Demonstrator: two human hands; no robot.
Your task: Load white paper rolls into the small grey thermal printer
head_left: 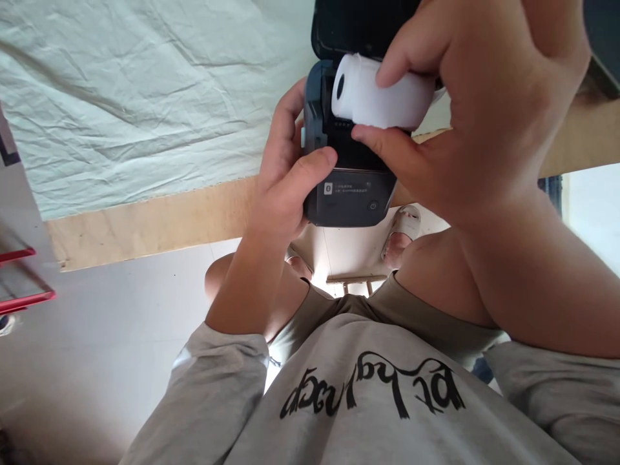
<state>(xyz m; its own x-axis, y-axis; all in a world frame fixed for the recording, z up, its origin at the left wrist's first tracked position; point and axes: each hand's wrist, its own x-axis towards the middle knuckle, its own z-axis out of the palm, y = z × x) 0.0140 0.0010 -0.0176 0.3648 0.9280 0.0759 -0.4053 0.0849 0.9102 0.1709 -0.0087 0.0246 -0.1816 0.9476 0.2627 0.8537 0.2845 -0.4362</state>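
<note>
white roll (pixel 387 106) lies over the open bay (pixel 361 152) of the dark printer (pixel 349 203), long axis running left to right, holed end leftward; your right hand (pixel 498 110) pinches it, thumb against finger; your left hand (pixel 285 174) clasps the printer.

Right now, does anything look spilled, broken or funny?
Nothing looks spilled or broken. Only the cloth looks messy: it's full of wrinkles. The roll in the right hand slants a little at the open printer, which the left hand holds.
</note>
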